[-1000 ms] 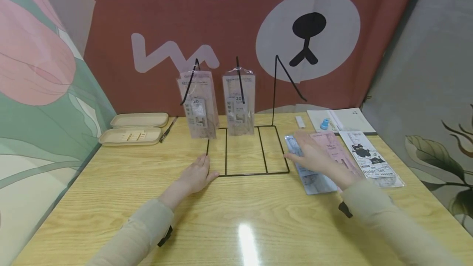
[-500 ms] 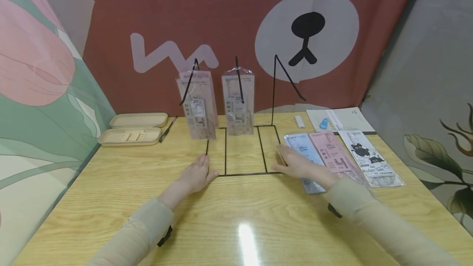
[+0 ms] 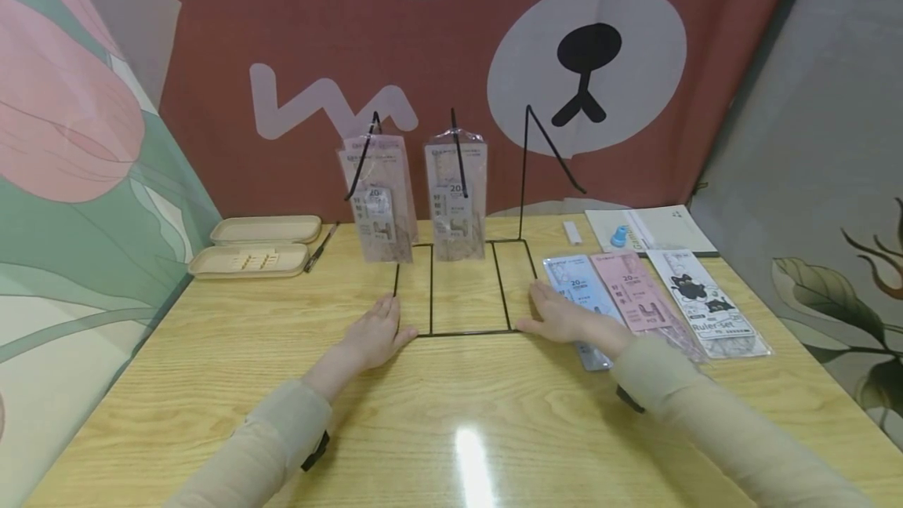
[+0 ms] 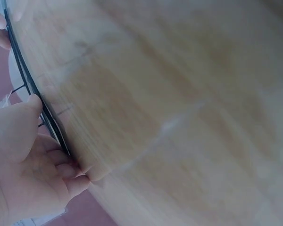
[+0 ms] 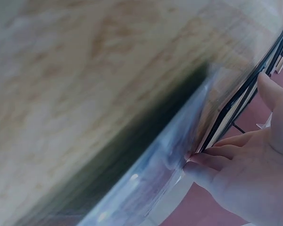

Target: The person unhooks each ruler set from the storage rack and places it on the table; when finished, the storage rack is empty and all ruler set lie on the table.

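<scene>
A black wire display rack point(image 3: 469, 333) stands on the table with three slanted hooks. Pink-backed ruler set packs point(image 3: 381, 214) hang from the left hook, and another ruler set point(image 3: 457, 210) from the middle one. The right hook holds nothing. My left hand point(image 3: 374, 332) grips the rack's front left corner, thumb at the front bar. At the front right corner my right hand point(image 3: 560, 316) holds the base likewise. In the right wrist view its thumb and fingers point(image 5: 226, 153) meet the wire. A blue ruler set point(image 3: 582, 284) lies partly under my right forearm.
Pink point(image 3: 635, 288) and white ruler sets point(image 3: 694, 292) lie further right. Behind them are a notebook point(image 3: 670, 230), a blue sharpener-like piece point(image 3: 618, 237) and a white eraser-like block point(image 3: 573, 233). An opened beige case point(image 3: 247, 259) and a pen point(image 3: 322, 247) lie at the left.
My right hand has moved left and down, from over the blue ruler set to the rack's front right corner. My left hand has stayed in place; the hanging packs sway slightly.
</scene>
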Demonstrator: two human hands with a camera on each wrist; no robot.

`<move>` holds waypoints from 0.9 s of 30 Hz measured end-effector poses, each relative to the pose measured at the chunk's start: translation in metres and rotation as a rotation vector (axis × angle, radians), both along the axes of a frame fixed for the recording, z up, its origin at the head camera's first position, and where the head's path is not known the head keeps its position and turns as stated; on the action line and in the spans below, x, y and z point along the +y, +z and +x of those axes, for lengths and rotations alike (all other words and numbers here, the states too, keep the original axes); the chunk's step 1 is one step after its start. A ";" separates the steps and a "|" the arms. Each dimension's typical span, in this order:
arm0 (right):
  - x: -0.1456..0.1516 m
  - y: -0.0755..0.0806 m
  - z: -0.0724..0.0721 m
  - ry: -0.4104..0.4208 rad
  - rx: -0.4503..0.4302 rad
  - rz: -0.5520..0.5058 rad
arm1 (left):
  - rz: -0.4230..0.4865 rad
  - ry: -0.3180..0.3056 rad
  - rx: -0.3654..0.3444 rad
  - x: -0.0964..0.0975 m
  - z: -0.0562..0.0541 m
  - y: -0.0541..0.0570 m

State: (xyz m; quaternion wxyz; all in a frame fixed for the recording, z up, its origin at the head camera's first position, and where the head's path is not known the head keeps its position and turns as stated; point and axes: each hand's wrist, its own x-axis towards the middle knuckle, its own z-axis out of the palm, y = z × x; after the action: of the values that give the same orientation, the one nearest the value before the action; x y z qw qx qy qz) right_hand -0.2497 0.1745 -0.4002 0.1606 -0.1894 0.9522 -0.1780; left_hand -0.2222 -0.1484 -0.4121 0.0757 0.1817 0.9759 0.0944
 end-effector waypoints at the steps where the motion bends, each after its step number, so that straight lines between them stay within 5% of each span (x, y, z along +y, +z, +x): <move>1: 0.000 0.000 0.000 -0.001 -0.005 0.005 | 0.001 0.001 -0.002 0.000 0.000 0.000; 15: -0.006 0.003 0.002 0.016 -0.037 0.067 | 0.056 0.027 -0.050 -0.006 -0.003 -0.002; 20: -0.006 0.001 0.002 0.013 -0.052 0.075 | 0.237 0.087 -0.078 -0.015 -0.004 0.005; 27: -0.006 0.002 0.001 0.021 -0.056 0.095 | 0.690 0.292 0.174 -0.033 -0.018 0.035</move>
State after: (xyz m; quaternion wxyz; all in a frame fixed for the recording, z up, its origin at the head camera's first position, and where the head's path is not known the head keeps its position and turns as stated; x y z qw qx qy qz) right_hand -0.2484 0.1690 -0.3982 0.1979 -0.1864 0.9527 -0.1362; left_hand -0.2404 -0.1819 -0.3766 -0.0870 0.0628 0.9051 0.4115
